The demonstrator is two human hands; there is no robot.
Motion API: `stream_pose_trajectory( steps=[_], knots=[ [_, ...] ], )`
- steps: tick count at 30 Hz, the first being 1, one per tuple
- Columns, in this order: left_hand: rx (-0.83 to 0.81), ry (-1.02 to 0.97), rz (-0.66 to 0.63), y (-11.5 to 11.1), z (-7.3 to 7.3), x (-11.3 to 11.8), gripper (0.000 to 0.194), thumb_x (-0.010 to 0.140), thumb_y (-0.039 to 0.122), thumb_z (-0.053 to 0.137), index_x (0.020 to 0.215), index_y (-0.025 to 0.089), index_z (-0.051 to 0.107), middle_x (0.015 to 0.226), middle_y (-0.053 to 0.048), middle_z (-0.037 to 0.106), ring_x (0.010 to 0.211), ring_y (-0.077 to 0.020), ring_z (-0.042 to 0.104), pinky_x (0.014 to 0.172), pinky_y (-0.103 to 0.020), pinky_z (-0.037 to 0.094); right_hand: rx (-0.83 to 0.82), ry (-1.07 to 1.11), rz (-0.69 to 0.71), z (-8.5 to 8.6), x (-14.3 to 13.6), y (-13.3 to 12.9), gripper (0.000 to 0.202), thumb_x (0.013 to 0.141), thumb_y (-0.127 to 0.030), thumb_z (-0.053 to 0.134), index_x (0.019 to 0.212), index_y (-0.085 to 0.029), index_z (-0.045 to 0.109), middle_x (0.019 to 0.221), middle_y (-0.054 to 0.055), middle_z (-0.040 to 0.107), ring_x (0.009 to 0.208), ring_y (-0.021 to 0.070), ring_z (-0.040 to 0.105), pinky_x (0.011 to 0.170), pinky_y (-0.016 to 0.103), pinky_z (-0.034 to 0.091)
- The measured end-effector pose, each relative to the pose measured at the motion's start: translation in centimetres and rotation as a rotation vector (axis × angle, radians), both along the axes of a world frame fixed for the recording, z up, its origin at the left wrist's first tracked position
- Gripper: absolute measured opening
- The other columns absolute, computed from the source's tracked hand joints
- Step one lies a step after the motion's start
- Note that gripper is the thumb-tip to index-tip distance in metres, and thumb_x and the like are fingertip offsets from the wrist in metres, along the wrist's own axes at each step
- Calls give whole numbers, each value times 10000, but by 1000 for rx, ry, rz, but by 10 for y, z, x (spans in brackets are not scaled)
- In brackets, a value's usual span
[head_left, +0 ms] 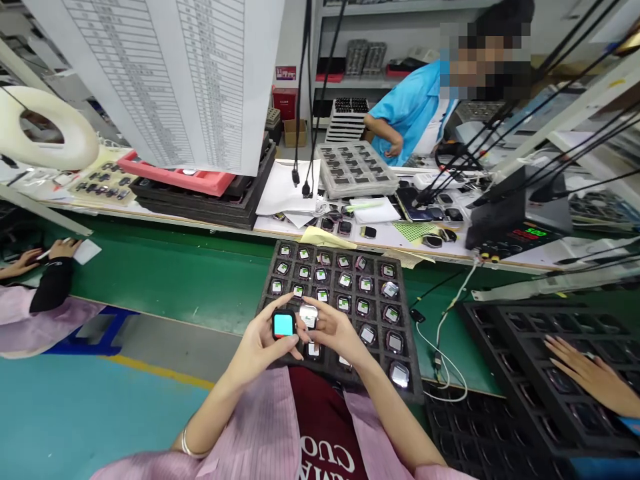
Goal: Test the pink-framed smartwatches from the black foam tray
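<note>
My left hand point(257, 347) is closed around a smartwatch point(284, 325) whose screen is lit cyan with a red strip along the bottom. Close beside it, my right hand point(343, 331) grips a second watch point(309, 316) with a pale, shiny face. Both hands are over the near part of a dark foam tray point(411, 353). Its pockets hold several watch bodies without straps, many with white-and-green labels on their faces. My hands and the two watches cover some of the pockets.
Beyond the tray, a shelf holds papers point(283, 190), black foam trays point(200, 207), a clear plastic tray point(355, 170) and a power supply point(520, 220). A white cable point(457, 293) hangs at right. A co-worker's hand point(595, 380) rests on stacked trays. Another person's hand point(65, 248) is left.
</note>
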State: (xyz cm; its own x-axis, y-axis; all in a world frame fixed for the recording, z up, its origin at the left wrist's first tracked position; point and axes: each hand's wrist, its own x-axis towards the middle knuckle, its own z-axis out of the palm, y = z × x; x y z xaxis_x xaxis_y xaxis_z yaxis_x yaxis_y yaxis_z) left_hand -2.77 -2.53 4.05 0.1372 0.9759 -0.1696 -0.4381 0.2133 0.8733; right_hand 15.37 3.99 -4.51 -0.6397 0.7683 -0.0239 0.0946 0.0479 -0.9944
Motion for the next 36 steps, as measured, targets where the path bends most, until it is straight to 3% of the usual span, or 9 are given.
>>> stream_pose_trajectory(
  steps=[4, 8, 11, 14, 18, 21, 25, 31, 36],
  knots=[
    [-10, 2, 20, -6, -14, -9, 824, 740, 136, 758, 1423, 243, 311, 1168, -97, 573, 955, -207, 629, 781, -311, 580, 148, -217, -26, -52, -30, 22, 447, 893, -307, 646, 1278, -145, 488, 892, 41, 650, 683, 161, 635, 590, 297, 550],
    [38, 292, 18, -3, -45, -21, 781, 861, 220, 619, 1467, 266, 128, 1260, -116, 513, 1015, -220, 627, 860, -390, 567, 355, -459, -71, -83, -44, 23, 298, 933, -317, 615, 1180, -157, 568, 1146, 89, 584, 991, 242, 597, 836, 436, 520],
    [142, 718, 4, 8, -82, -34, 618, 920, 241, 494, 1435, 239, 153, 1204, -108, 565, 1013, -216, 645, 847, -379, 561, 465, -595, -52, -88, -43, 16, 341, 937, -317, 608, 1239, -176, 539, 1227, 101, 539, 1067, 270, 559, 876, 469, 499],
    [172, 900, -12, 24, -121, -47, 481, 844, 203, 592, 1289, 222, 412, 1216, -95, 578, 1106, -245, 590, 967, -429, 475, 535, -683, -8, -83, -36, 13, 403, 929, -316, 617, 1292, -184, 502, 1242, 105, 525, 1072, 276, 555, 870, 470, 504],
    [226, 1168, -60, 39, -156, -54, 393, 799, 203, 655, 1175, 177, 544, 1198, -96, 579, 1159, -294, 514, 988, -511, 398, 577, -783, -3, -71, -9, 21, 396, 931, -310, 619, 1284, -171, 505, 1232, 102, 540, 1085, 273, 557, 891, 469, 496],
    [283, 1316, -125, 41, -161, -54, 394, 799, 230, 668, 1170, 154, 559, 1201, -105, 553, 1159, -311, 487, 954, -515, 397, 567, -900, -44, -63, 26, 26, 271, 941, -282, 607, 1179, -157, 574, 1193, 93, 570, 1071, 260, 569, 906, 470, 488],
    [376, 1436, -222, 44, -150, -38, 402, 814, 147, 602, 1211, 173, 543, 1218, -121, 531, 1194, -307, 441, 966, -501, 379, 524, -1021, -62, -61, 61, 18, 247, 936, -290, 619, 1133, -143, 595, 1157, 88, 591, 1032, 251, 592, 872, 455, 508],
    [524, 1521, -469, 58, -144, 38, 293, 895, 235, 591, 1176, 157, 565, 1198, -87, 572, 1137, -268, 529, 939, -480, 454, 480, -1059, -170, -69, 58, -1, 273, 939, -300, 615, 1160, -144, 585, 1179, 92, 584, 1060, 262, 581, 896, 476, 491],
    [477, 1611, -560, 62, -151, 84, 273, 904, 300, 599, 1127, 140, 594, 1187, -97, 594, 1080, -256, 580, 915, -484, 494, 409, -939, -319, -78, 61, -13, 260, 937, -307, 616, 1137, -142, 597, 1149, 86, 600, 1054, 260, 585, 908, 484, 480]
  ],
)
